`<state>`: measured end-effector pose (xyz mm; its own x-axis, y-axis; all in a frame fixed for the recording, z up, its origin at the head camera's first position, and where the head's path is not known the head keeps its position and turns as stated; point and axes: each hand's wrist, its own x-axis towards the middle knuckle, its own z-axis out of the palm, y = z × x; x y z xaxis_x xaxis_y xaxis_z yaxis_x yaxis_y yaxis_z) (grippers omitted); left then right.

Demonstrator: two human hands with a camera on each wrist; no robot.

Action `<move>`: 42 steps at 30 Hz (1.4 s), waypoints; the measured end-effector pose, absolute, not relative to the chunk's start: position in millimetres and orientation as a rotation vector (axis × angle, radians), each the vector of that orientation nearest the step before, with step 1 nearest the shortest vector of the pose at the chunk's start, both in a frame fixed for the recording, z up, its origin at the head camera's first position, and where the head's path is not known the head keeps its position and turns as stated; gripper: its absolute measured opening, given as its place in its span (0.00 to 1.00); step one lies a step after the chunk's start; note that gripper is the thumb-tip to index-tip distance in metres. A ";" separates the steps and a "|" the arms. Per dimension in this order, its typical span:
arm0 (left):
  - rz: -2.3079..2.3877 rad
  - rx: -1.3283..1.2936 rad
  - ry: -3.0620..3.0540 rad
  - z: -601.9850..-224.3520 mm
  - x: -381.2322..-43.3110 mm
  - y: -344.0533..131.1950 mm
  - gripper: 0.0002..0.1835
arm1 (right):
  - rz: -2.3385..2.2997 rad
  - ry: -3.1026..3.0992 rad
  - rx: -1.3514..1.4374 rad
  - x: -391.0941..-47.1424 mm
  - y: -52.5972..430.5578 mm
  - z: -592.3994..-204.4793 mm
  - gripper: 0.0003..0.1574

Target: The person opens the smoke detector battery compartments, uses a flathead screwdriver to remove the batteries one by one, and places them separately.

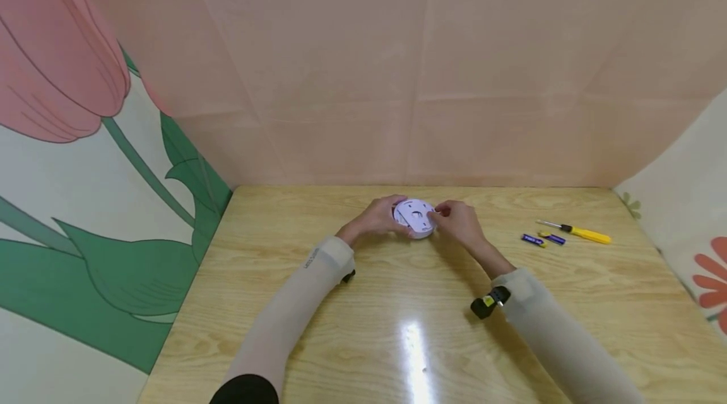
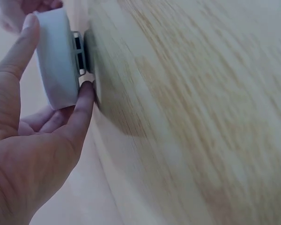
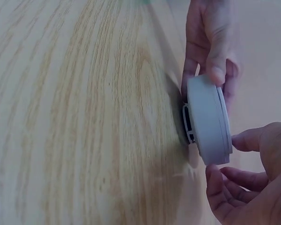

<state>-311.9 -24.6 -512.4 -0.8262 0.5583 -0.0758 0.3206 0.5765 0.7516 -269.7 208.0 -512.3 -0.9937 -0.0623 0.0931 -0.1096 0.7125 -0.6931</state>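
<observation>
A round white smoke detector [image 1: 419, 219] is held just above the table, its slotted back plate facing up and its vented part [image 3: 189, 123] facing the tabletop. My left hand [image 1: 379, 216] grips it from the left, thumb on the near rim and fingers around the far side and underneath. From the right, my right hand [image 1: 459, 222] pinches the edge. The right thumb [image 3: 247, 139] lies against the back plate, with the fingertips at the side wall. In the left wrist view the side wall [image 2: 58, 58] shows, while the back plate is turned away.
Two purple-and-yellow batteries, a nearer battery [image 1: 533, 240] and a farther battery [image 1: 553, 238], lie right of my right hand. Beside them lies a screwdriver [image 1: 587, 234] with a yellow handle. The wooden table [image 1: 363, 303] ends at a pink backdrop [image 1: 341, 107].
</observation>
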 end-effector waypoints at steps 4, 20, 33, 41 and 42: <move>1.221 0.657 2.425 -514.6 -311.9 -28.1 0.45 | 1.284 -2.887 0.096 -268.5 208.4 -513.9 0.23; 1.666 0.293 2.039 -518.1 -308.5 -24.8 0.28 | 1.576 -2.854 -0.012 -264.0 210.1 -518.8 0.25; 1.732 0.235 1.928 -517.7 -307.9 -27.7 0.27 | 1.923 -2.757 0.033 -261.3 220.9 -522.2 0.25; 1.751 0.224 1.902 -517.7 -306.7 -27.8 0.27 | 2.026 -2.743 0.137 -259.7 228.8 -526.4 0.27; 1.753 0.220 1.899 -517.9 -306.6 -27.7 0.27 | 2.036 -2.740 0.153 -259.7 230.3 -527.5 0.27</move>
